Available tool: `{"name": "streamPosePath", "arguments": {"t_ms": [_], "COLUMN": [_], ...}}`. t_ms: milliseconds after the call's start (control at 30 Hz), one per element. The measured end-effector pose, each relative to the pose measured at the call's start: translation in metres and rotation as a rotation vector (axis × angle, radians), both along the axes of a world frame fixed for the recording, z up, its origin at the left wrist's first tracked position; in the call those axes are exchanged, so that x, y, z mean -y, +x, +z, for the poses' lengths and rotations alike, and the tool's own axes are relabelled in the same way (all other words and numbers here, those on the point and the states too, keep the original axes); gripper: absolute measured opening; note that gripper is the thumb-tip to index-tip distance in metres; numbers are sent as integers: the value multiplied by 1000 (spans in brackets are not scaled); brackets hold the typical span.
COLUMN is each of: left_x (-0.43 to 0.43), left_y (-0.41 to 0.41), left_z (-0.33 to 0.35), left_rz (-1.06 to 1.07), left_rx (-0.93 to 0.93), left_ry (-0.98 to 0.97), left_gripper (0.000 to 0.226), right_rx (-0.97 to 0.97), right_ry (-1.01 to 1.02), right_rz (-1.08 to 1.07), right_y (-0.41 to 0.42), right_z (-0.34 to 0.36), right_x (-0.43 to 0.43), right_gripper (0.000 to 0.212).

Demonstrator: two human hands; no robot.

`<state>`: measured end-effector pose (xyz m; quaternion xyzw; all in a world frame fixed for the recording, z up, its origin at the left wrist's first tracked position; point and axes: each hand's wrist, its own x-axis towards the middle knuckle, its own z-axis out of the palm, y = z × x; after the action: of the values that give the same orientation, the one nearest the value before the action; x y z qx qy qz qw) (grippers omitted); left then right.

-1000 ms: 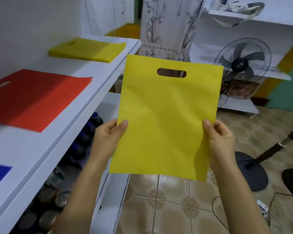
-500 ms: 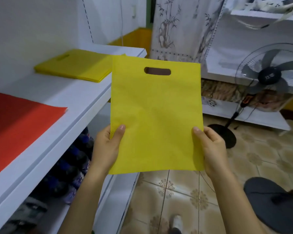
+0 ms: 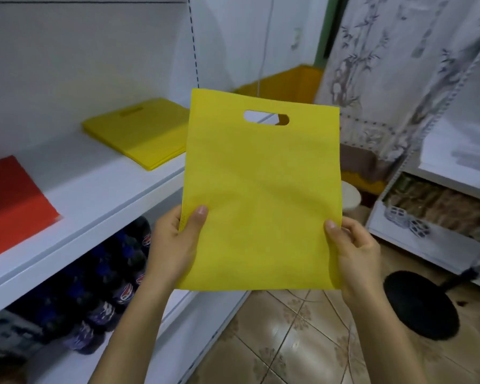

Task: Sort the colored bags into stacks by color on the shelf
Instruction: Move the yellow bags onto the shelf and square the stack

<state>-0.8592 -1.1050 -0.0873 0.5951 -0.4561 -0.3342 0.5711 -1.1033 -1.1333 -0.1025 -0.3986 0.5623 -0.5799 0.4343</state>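
The left hand [image 3: 175,245] and right hand [image 3: 355,250] each pinch a bottom corner of a yellow bag [image 3: 261,195], holding it up flat in the air beside the shelf [image 3: 103,189]. Held wide like this, its color is easy to see. It likely goes on the yellow stack [image 3: 139,134], not the red stack [image 3: 11,200].

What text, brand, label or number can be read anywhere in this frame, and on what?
No text can be read.
Yellow bag, held by left hand and right hand: plain, no print.
Yellow stack and red stack on the shelf: no print visible.
Bottles on the lower shelf: round red, white and blue emblems on the labels, lettering too blurred to read.
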Motion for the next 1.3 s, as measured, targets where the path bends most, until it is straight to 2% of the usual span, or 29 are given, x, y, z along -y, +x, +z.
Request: {"name": "streamPosePath", "arguments": {"t_ms": [167, 367, 567, 667, 833, 1000, 1133, 1300], "left_x": [25, 67, 123, 144, 164, 176, 183, 187], "left_y": [3, 29, 69, 92, 133, 151, 150, 152], "left_z": [6, 15, 27, 35, 44, 37, 23, 12], "left_rz": [103, 246, 356, 375, 507, 678, 734, 820], "left_rx": [-7, 30, 76, 101, 280, 429, 494, 529], "left_ry": [-58, -151, -188, -147, -49, 171, 358, 453], "left_gripper": [17, 17, 9, 7, 4, 25, 42, 61], "right_rx": [23, 9, -202, -335, -476, -708, -898, -938], "right_ry": [-24, -116, -250, -303, -358, -422, -427, -430], "right_rz": [108, 260, 375, 445, 581, 714, 803, 891], "right_y": [11, 45, 95, 125, 173, 206, 225, 224], "right_z": [1, 8, 41, 54, 61, 63, 59, 50], "right_x": [52, 119, 211, 264, 333, 371, 398, 419], "right_gripper": [7, 26, 24, 27, 26, 26, 31, 31]}}
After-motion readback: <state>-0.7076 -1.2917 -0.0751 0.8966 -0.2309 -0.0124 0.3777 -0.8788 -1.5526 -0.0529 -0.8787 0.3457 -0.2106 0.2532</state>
